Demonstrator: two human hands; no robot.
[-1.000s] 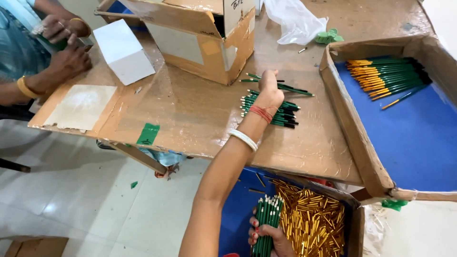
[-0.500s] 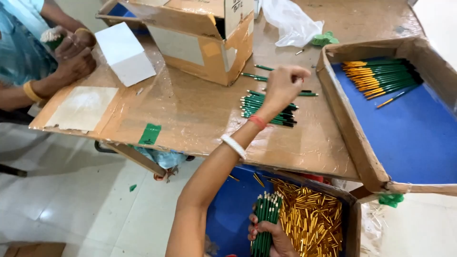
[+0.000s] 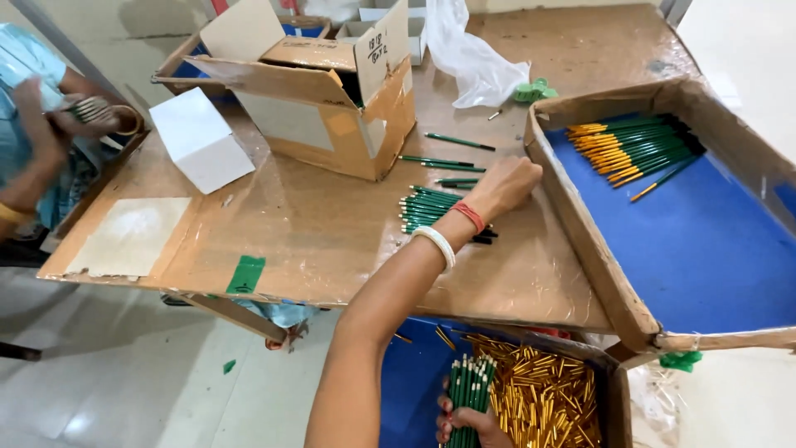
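My left hand [image 3: 512, 187] reaches over the cardboard-covered table [image 3: 315, 241], fingers curled in, with nothing visible inside them. It rests beside the wall of a big blue-lined cardboard tray [image 3: 580, 241], just right of a pile of green pencils [image 3: 427, 209]. Red and white bangles circle that wrist. Low in view, my right hand [image 3: 464, 421] grips an upright bundle of green pencils [image 3: 468, 390] over a blue-lined box of gold metal caps [image 3: 539, 398].
Gold-tipped green pencils [image 3: 634, 145] lie in the tray's far corner. An open cardboard box [image 3: 332, 124], a white box [image 3: 199, 141], a plastic bag [image 3: 473, 58] and loose pencils [image 3: 439, 162] are on the table. A co-worker's hands [image 3: 75, 116] work at the left edge.
My left hand has moved off the pencil pile to the right, up against the tray wall. The co-worker's hands have lifted. My right hand still holds the bundle.
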